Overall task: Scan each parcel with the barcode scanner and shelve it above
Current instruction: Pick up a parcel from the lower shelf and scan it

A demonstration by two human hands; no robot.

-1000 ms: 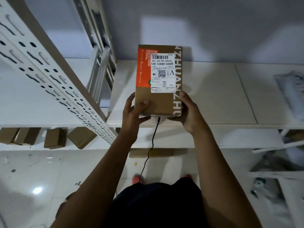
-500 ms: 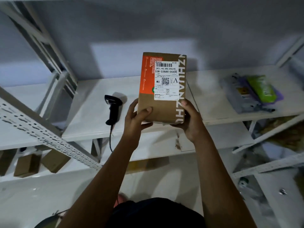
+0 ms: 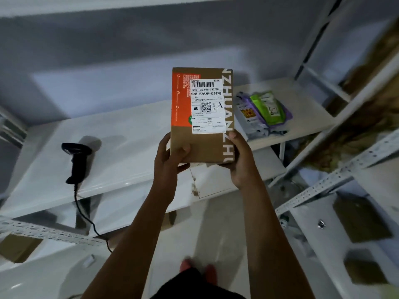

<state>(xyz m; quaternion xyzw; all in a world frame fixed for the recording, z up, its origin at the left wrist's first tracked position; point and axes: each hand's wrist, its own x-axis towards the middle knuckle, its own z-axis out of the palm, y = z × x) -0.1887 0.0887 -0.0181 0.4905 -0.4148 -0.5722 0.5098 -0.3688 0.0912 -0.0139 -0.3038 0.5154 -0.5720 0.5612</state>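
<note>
A person is holding a brown cardboard parcel (image 3: 200,117) upright in both hands, above the front edge of a white metal shelf (image 3: 129,137), near its middle. The left hand (image 3: 170,160) is gripping the parcel's lower left corner, thumb pressing on the front face and fingers curling round the side. The right hand (image 3: 241,160) is clasping the lower right corner, fingers wrapping round the edge that carries white lettering. A white shipping label (image 3: 206,105), with barcode and QR code, is facing the camera, partly covering an orange panel on the box.

A black barcode scanner (image 3: 76,160) is lying on the shelf towards its left end, close to the front edge and well apart from the parcel, while its cable (image 3: 86,214) is hanging over that edge towards the floor. Towards the shelf's right end, a green pouch (image 3: 266,107) is lying on top of a grey and purple mailer bag (image 3: 248,117).

Brown boxes (image 3: 360,219) are sitting on a lower shelf at the right, and another box (image 3: 17,247) is showing below at the far left.
</note>
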